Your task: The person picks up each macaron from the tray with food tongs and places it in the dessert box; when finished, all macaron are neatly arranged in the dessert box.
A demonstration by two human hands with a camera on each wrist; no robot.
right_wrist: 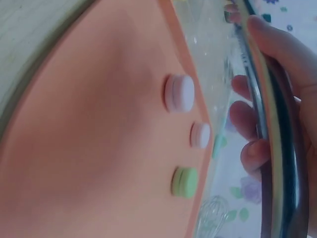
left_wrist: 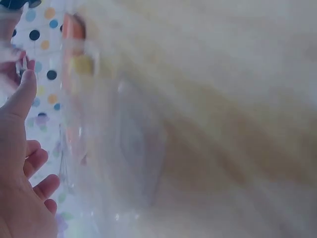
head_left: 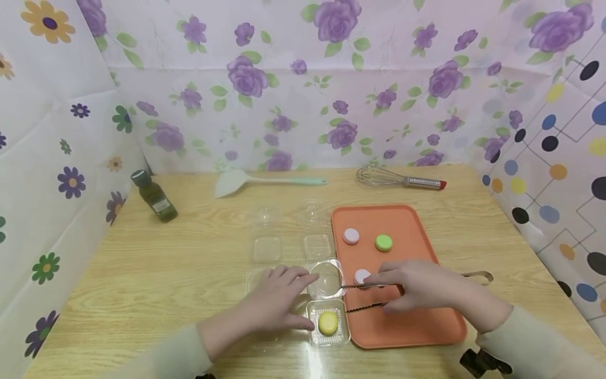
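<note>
My right hand point(head_left: 412, 287) grips metal tongs point(head_left: 366, 307) over the orange tray point(head_left: 402, 331); their toothed tips stand apart at the tray's left edge. Beside those tips, a yellow macaron point(head_left: 328, 323) sits in a small clear plastic container point(head_left: 313, 337), whose round-topped lid point(head_left: 326, 279) is folded back. With fingers spread, my left hand point(head_left: 276, 297) hovers by the container's left side, thumb near its rim and index finger over the lid's edge. On the tray lie two pale pink macarons point(head_left: 351, 236) and a green macaron point(head_left: 383, 242); the nearer pink one is partly behind the tongs.
More clear containers point(head_left: 267, 249) stand open behind and left of my left hand. Along the back of the table lie a pale spatula point(head_left: 232, 182) and a whisk point(head_left: 421, 182). A dark green bottle point(head_left: 158, 200) is at the back left. Patterned cloths point(head_left: 284, 105) enclose three sides.
</note>
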